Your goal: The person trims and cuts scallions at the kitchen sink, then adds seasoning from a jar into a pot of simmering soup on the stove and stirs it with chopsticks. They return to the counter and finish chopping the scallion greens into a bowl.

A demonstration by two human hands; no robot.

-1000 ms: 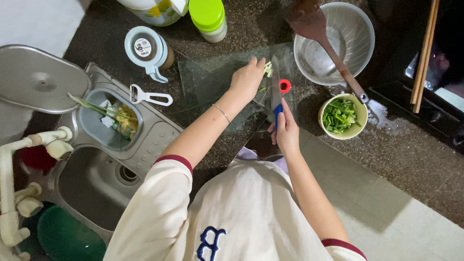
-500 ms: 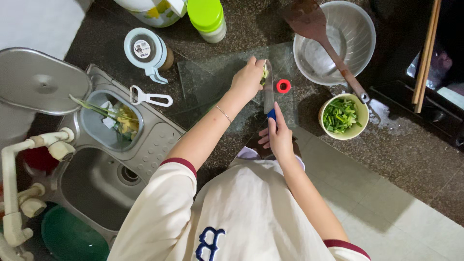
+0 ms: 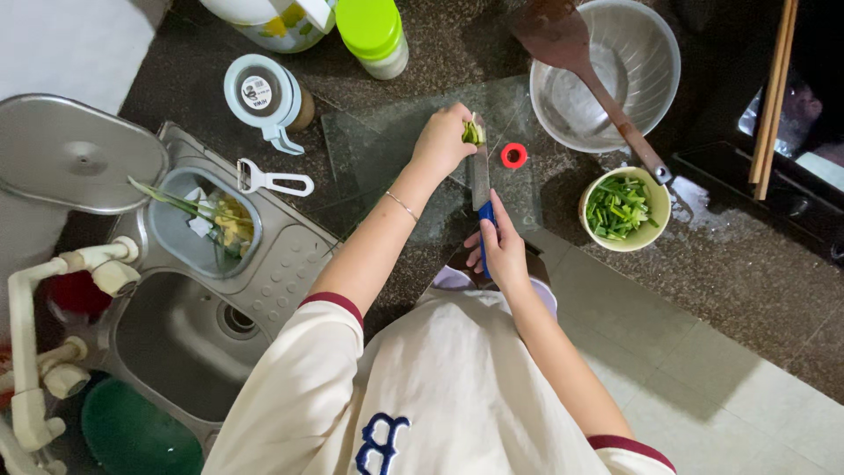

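My left hand (image 3: pixel 442 141) pins a small green vegetable piece (image 3: pixel 473 132) onto a clear glass cutting board (image 3: pixel 378 158) on the dark counter. My right hand (image 3: pixel 501 251) grips the blue handle of a knife (image 3: pixel 481 171). The blade lies right against the vegetable, just beside my left fingers. A small red cap (image 3: pixel 513 156) rests on the board to the right of the blade.
A cream bowl of chopped greens (image 3: pixel 622 209) sits right of the board, under a metal bowl (image 3: pixel 607 75) holding a wooden spatula (image 3: pixel 585 66). Left are a peeler (image 3: pixel 272 180), a sink strainer with scraps (image 3: pixel 207 220), the sink (image 3: pixel 185 334) and a metal lid (image 3: pixel 75 154). Jars stand behind.
The knife and my right hand have shifted left, bringing the blade against the vegetable under my left hand. The red cap now lies uncovered right of the blade.
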